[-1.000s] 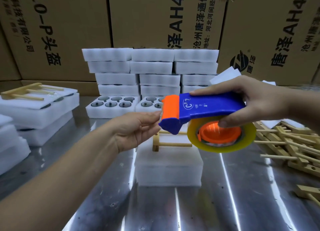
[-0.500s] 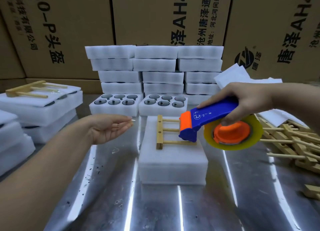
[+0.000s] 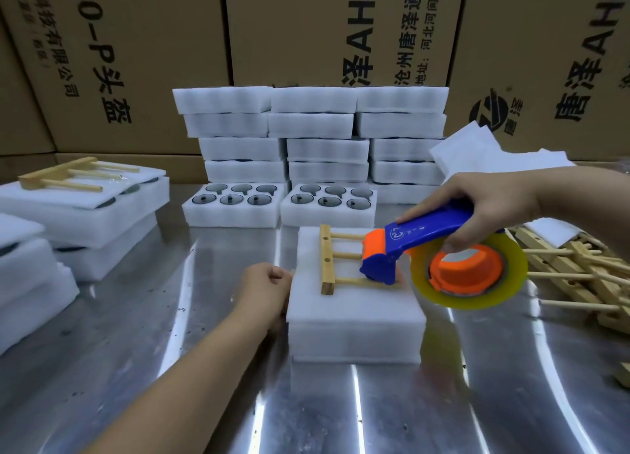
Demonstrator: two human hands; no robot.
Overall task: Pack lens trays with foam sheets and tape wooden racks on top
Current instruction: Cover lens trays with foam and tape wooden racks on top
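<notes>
A white foam-covered lens tray stack sits mid-table with a wooden rack lying on top. My right hand grips a blue and orange tape dispenser carrying a yellowish tape roll. The dispenser's head is down on the rack's pegs. My left hand is against the stack's left side with bent fingers, holding the clear tape end there. The tape itself is barely visible.
Two open trays of lenses stand in front of a wall of stacked foam trays. Finished packs with a rack lie at left, loose wooden racks at right, foam sheets and cardboard boxes behind.
My left hand drew the tape end away from the dispenser and down to the stack's left side. My right hand lowered the dispenser onto the rack.
</notes>
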